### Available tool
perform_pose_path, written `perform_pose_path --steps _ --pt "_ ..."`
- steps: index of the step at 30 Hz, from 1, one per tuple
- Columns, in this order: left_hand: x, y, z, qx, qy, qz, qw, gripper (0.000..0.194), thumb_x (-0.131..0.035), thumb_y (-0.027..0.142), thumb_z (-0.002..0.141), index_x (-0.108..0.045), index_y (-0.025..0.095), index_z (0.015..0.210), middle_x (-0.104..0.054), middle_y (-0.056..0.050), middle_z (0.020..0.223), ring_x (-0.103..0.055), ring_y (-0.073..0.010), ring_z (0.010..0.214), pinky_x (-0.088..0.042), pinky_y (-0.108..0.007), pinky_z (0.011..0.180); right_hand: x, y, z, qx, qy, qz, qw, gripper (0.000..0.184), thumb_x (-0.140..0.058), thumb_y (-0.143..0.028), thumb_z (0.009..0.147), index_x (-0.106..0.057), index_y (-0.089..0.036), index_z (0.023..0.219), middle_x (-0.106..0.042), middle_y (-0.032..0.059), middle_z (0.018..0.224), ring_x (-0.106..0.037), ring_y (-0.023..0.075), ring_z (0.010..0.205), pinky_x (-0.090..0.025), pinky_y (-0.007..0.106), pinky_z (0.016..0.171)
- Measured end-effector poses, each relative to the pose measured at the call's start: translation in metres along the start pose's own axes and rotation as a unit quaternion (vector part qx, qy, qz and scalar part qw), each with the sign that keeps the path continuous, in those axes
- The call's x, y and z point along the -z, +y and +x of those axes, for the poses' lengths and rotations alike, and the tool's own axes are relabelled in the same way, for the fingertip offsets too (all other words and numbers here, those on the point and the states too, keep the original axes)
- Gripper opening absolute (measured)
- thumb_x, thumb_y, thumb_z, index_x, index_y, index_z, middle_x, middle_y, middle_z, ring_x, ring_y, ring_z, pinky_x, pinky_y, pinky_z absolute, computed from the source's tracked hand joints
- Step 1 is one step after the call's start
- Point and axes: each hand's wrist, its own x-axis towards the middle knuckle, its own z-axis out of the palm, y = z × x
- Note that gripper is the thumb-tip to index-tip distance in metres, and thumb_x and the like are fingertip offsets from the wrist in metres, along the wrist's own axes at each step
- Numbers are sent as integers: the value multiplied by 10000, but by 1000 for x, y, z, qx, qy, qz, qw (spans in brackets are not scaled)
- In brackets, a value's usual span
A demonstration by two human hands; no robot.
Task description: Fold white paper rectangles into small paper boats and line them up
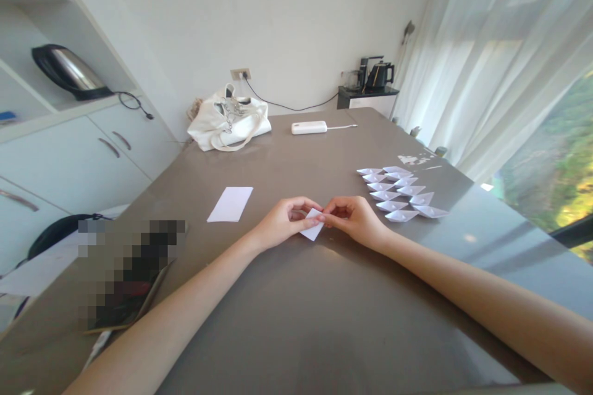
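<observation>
Between my two hands is a small folded piece of white paper point(312, 231), its lower corner pointing toward me. My left hand point(286, 220) pinches it from the left, thumb on top. From the right, my right hand point(356, 217) closes thumb and fingers on its upper edge, and the fingertips of both hands meet there. To the right, several folded paper boats point(388, 195) sit in two rows on the table. A stack of white paper sheets point(230, 204) lies to the left of my left hand.
On the grey-brown table point(278, 321), a white bag point(227, 120) and a white power bank point(309, 128) with a short cable lie at the back. Paper scraps point(414, 160) are beyond the boats. A pixelated dark object point(134, 281) lies at the left edge.
</observation>
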Motion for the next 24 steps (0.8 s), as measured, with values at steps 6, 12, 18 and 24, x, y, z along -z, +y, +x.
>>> perform_pose_path --steps 6,12,18,24 --pt "-4 0 2 2 63 -10 998 326 -741 289 681 -627 127 940 -680 -48 837 -638 -143 731 -486 -246 696 -3 -1 3 -33 38 116 992 327 -749 -399 672 -644 -154 860 -699 49 779 -657 163 708 -527 272 662" --pt "-8 -2 2 20 111 -43 993 319 -776 258 634 -644 121 890 -714 -63 816 -674 -162 744 -515 -265 730 -4 -3 3 -59 34 125 990 331 -746 -437 657 -696 -131 775 -686 40 684 -632 149 629 -522 264 622" --pt "-10 -3 1 11 122 -59 991 265 -774 265 640 -663 119 830 -730 -67 810 -689 -174 744 -528 -285 761 -4 -3 2 -58 58 100 992 334 -752 -441 647 -697 -131 756 -697 53 703 -634 152 622 -512 253 591" --pt "-11 -3 1 -2 125 -52 991 241 -765 254 654 -666 119 828 -731 -63 804 -690 -164 736 -531 -272 758 -4 -4 0 -50 66 73 994 310 -729 -434 683 -685 -132 734 -690 53 681 -634 153 608 -508 249 574"
